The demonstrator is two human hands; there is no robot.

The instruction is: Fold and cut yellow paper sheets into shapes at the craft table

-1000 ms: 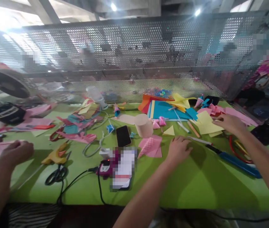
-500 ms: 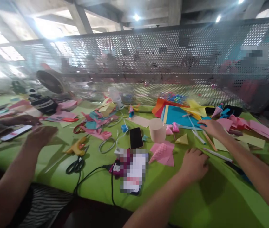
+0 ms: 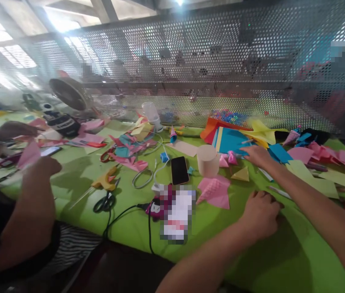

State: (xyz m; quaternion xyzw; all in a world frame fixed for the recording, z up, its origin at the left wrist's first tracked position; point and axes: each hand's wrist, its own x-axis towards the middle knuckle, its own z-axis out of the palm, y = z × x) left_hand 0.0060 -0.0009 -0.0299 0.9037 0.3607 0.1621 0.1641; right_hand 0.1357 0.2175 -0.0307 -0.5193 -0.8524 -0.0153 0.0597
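Observation:
My right hand (image 3: 256, 156) reaches over the right end of a stack of blue paper (image 3: 232, 139), fingers stretched forward and apart. A thin pale stick-like piece (image 3: 247, 142) lies by its fingertips; I cannot tell if they touch. My left hand (image 3: 262, 211) rests low over the green tabletop, palm down, fingers curled under; whatever is beneath them is hidden. Left of it lies a folded pink paper (image 3: 213, 191) with a bumpy cone shape, in front of a pale paper roll (image 3: 208, 160). A small yellow paper triangle (image 3: 241, 174) sits between the roll and my hands.
Two phones, one dark (image 3: 180, 170) and one blurred out (image 3: 177, 215), lie at centre. Black scissors (image 3: 104, 202) and a yellow glue gun (image 3: 105, 179) lie left. At far left a co-worker's hands hold pink paper (image 3: 29, 154). A perforated metal panel (image 3: 184, 61) stands behind.
My right hand has moved left and slightly away, towards the blue paper. My left hand stays curled on the table. The view has tilted down; pink paper now shows between the co-worker's hands.

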